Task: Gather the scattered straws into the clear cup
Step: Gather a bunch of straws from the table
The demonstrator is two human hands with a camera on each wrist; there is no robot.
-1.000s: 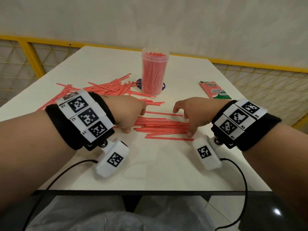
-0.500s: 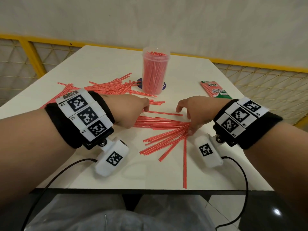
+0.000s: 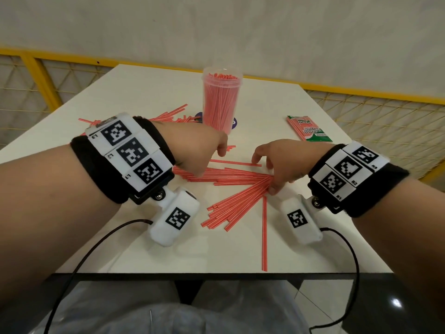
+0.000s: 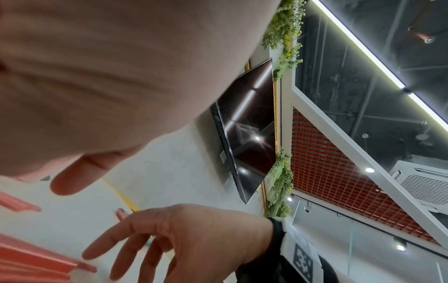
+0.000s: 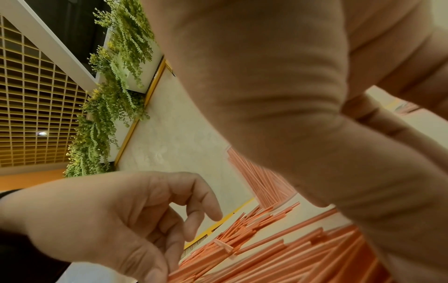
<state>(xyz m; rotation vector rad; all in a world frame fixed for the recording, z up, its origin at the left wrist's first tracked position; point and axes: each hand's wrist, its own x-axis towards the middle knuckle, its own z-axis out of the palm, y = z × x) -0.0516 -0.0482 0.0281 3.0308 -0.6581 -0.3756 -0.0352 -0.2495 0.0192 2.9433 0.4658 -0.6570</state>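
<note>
The clear cup (image 3: 221,102) stands upright at the table's middle back, packed with red straws. More red straws (image 3: 236,175) lie between my hands, and some fan out (image 3: 233,208) toward me. One single straw (image 3: 265,237) points at the front edge. My left hand (image 3: 207,153) hangs over the straws' left ends with loosely curled fingers and holds nothing (image 5: 145,220). My right hand (image 3: 277,169) has its fingers spread (image 4: 169,239), tips down on the straws' right ends where the fan meets. Scattered straws (image 3: 168,116) lie behind my left wrist.
A green packet of straws (image 3: 308,128) lies at the back right of the white table (image 3: 144,92). A purple coaster (image 3: 199,115) shows under the cup. Black cables trail off the front edge (image 3: 216,273). Yellow railing surrounds the table.
The nearer straws have swung out from the flat pile into a fan pivoting at my right fingertips, one pointing at the front edge. Over the last half second both hands have hardly moved.
</note>
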